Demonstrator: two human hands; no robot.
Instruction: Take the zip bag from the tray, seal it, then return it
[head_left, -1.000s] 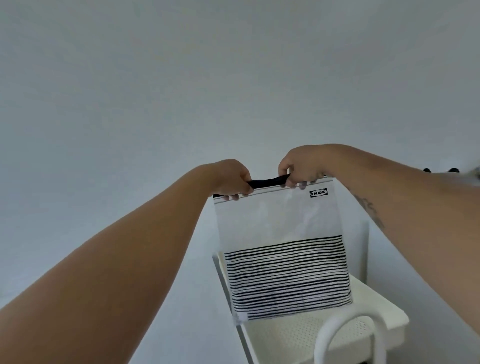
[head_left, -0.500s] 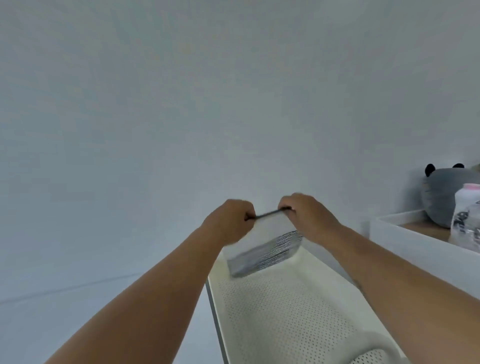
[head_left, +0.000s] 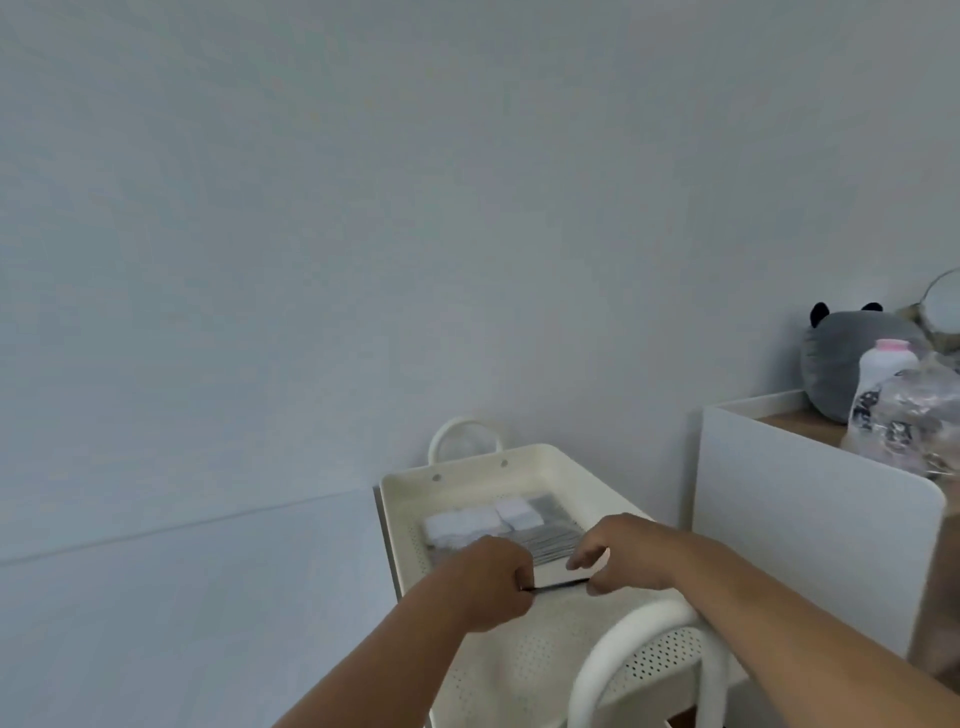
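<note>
The zip bag (head_left: 551, 545), clear plastic with black stripes and a black zip strip, lies almost flat inside the cream perforated tray (head_left: 524, 460). My left hand (head_left: 493, 582) pinches the left end of its zip strip. My right hand (head_left: 618, 556) holds the right end, thumb under and fingers over. The bag's far part rests on the tray floor, next to some white folded items (head_left: 478, 522) further in.
The tray sits on a cart with rounded white handles (head_left: 644, 654) at the near and far ends. To the right stands a white cabinet (head_left: 810, 519) bearing a grey plush toy (head_left: 847, 369), a white bottle (head_left: 878, 384) and a clear bag.
The bag hung upright in the air one second ago. Both hands have brought it down and laid it into the tray, and my view has tilted downward.
</note>
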